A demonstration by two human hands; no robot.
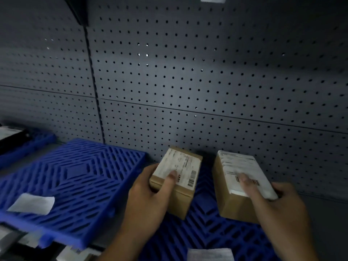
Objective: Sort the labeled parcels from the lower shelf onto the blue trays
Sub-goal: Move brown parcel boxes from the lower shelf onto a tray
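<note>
**Two labelled parcels, one per hand, at a blue tray**

- Left hand (148, 200): is grasping the smaller parcel (180, 166), thumb lying on the white label and fingers wrapping the near-left corner. The label is facing up, likely so it stays readable for sorting.
- Right hand (278, 208): is grasping the larger parcel (235, 206) in the same way, thumb pressing on the barcode end of its label and fingers curling round the far side. This parcel is tilting slightly toward its neighbour.
- Near blue tray (207, 230): is lying directly beneath both grips. I cannot tell whether either box is resting on its ribs or being held just above them.
- Open blue tray (75, 176): is sitting to the outside of the left grip, bearing only a white slip (32, 203) at its front, probably a destination tag.
- Second slip (210, 254): is showing below and between the two wrists, on the near tray's front.
- Pegboard wall (207, 72): is standing just beyond both parcels.
- Status, judged: both parcels are off the lower shelf and being placed side by side, a small gap apart.
</note>
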